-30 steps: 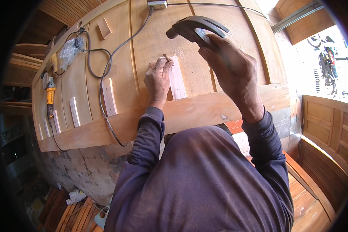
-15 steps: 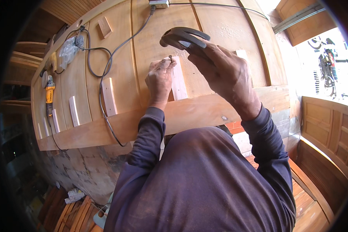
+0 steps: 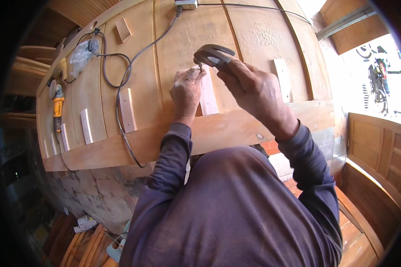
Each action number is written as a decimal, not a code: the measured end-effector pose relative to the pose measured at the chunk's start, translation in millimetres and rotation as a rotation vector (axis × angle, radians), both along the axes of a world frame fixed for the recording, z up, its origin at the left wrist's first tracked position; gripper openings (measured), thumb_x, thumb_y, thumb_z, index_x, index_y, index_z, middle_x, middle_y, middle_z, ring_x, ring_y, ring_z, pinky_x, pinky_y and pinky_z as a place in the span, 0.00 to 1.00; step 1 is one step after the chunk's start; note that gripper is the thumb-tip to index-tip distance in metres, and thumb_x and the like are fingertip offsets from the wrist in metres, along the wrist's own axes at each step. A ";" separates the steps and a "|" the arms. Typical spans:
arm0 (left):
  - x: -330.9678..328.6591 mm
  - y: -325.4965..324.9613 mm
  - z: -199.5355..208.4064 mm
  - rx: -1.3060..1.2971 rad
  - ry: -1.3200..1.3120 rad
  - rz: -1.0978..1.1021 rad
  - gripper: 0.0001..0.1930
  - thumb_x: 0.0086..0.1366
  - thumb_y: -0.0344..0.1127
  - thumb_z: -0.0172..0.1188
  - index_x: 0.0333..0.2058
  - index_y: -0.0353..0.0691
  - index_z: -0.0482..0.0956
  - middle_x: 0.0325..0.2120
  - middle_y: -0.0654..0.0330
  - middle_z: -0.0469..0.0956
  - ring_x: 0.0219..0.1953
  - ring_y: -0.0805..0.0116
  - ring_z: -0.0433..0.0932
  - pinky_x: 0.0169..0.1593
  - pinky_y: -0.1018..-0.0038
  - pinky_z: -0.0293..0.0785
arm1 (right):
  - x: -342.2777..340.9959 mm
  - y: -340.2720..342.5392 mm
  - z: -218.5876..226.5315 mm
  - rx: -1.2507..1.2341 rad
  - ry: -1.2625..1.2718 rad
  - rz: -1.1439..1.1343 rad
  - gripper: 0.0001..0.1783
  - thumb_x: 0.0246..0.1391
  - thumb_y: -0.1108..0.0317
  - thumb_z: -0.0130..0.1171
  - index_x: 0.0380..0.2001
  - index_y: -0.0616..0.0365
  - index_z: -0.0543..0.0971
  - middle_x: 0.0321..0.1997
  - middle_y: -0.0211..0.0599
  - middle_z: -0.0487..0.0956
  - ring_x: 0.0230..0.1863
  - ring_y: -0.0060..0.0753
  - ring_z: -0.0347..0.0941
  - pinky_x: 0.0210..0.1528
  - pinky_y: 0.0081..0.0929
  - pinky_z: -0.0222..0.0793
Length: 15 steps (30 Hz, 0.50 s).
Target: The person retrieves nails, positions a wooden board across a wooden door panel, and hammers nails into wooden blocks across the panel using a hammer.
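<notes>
Hammer (image 3: 214,54) gripped in closed right hand (image 3: 253,91), head just above small nail (image 3: 200,67). Left hand (image 3: 187,91) pinches nail upright with narrow fingertips on pale wooden block (image 3: 208,95), which lies flat on workbench (image 3: 173,40). Black cable (image 3: 120,95) and yellow grinder (image 3: 58,109) sit well left.

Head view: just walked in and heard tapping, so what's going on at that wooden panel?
A person leans over a large wooden panel. The left hand pinches a small nail upright against a pale wood block. The right hand holds a hammer, its head right at the nail. More blocks, a black cable and a yellow power tool lie on the panel to the left.
</notes>
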<state>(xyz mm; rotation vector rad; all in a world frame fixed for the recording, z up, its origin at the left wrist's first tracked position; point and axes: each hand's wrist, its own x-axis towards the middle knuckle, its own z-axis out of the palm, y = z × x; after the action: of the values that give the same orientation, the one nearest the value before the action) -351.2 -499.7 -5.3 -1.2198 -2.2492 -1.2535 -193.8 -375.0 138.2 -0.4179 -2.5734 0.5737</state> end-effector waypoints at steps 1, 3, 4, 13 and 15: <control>-0.9 0.8 0.1 0.002 0.004 -0.003 0.07 0.63 0.35 0.75 0.40 0.46 0.89 0.36 0.64 0.90 0.40 0.64 0.87 0.43 0.68 0.84 | 3.0 3.6 -1.1 0.002 0.004 -0.003 0.17 0.62 0.67 0.73 0.53 0.56 0.86 0.37 0.43 0.88 0.33 0.44 0.86 0.35 0.37 0.81; -4.1 1.6 -4.0 -0.046 0.037 0.023 0.07 0.63 0.35 0.76 0.40 0.46 0.89 0.36 0.63 0.90 0.40 0.64 0.87 0.43 0.67 0.84 | 1.9 13.9 10.0 -0.026 0.220 0.063 0.14 0.65 0.62 0.70 0.49 0.57 0.84 0.32 0.43 0.86 0.27 0.45 0.84 0.27 0.40 0.78; -1.2 -2.6 -6.1 0.010 0.002 0.019 0.07 0.63 0.35 0.76 0.40 0.45 0.89 0.36 0.63 0.90 0.40 0.64 0.87 0.43 0.67 0.84 | 2.8 7.8 21.5 -0.048 0.299 0.048 0.14 0.65 0.63 0.71 0.49 0.58 0.84 0.33 0.44 0.87 0.29 0.46 0.85 0.28 0.39 0.79; 0.5 0.1 1.3 0.106 -0.187 0.011 0.04 0.70 0.31 0.70 0.38 0.39 0.85 0.35 0.63 0.88 0.38 0.64 0.84 0.45 0.67 0.81 | 15.9 15.7 27.8 -0.036 0.355 -0.033 0.15 0.64 0.65 0.72 0.49 0.62 0.86 0.38 0.50 0.88 0.36 0.48 0.88 0.36 0.36 0.82; -0.4 -0.7 -0.6 0.083 -0.181 0.011 0.04 0.70 0.31 0.70 0.38 0.39 0.84 0.35 0.63 0.88 0.38 0.64 0.84 0.45 0.67 0.81 | 16.1 14.4 22.5 -0.083 0.374 -0.027 0.16 0.63 0.66 0.73 0.50 0.63 0.86 0.38 0.50 0.88 0.35 0.48 0.88 0.36 0.36 0.82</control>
<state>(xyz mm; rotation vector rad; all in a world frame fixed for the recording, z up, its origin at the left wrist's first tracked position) -351.7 -500.4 -6.0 -1.1026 -2.2975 -1.4910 -177.7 -360.6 160.8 -0.3357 -2.1906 0.6801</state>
